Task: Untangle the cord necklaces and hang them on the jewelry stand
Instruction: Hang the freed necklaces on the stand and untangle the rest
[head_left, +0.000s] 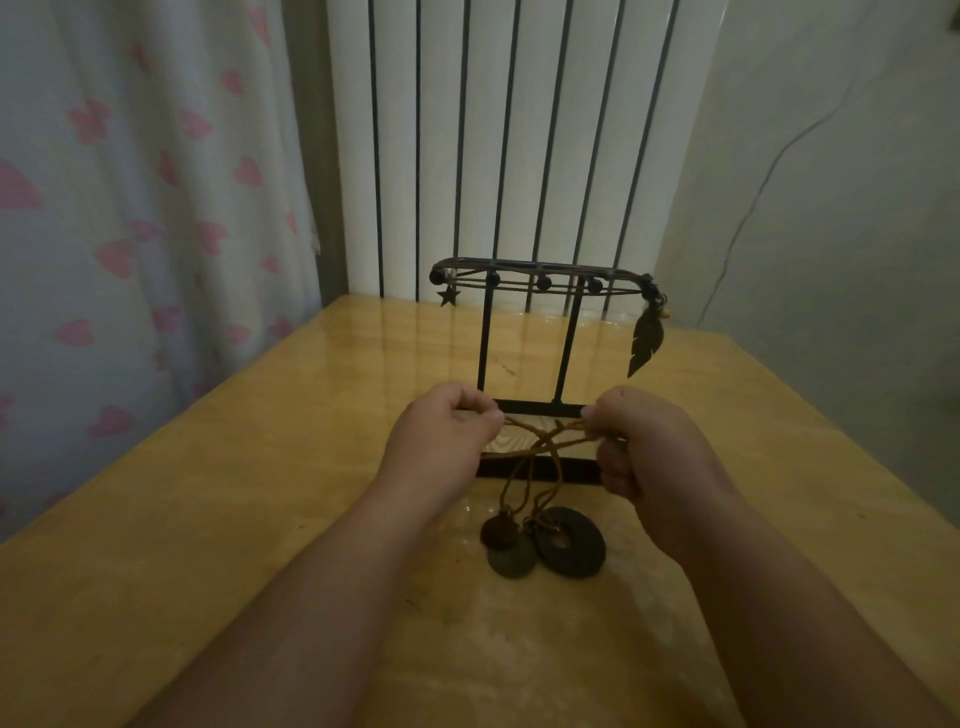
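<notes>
A black metal jewelry stand (485, 338) rises on the table in front of me. Along its top bar lies a cord necklace (540, 278) with dark beads, a star charm (448, 296) and a feather pendant (645, 344). My left hand (441, 441) and my right hand (649, 447) each pinch the tan cords (545, 441), which cross between them above the stand's base. Below hang a dark ring pendant (571, 543), a small round bead (500, 530) and a grey disc (511, 560), resting on the table.
The glossy wooden table (234, 519) ends at the left edge beside a curtain (130, 208) with pink hearts. A white radiator (519, 130) stands behind the stand. A thin wire (753, 202) runs down the right wall.
</notes>
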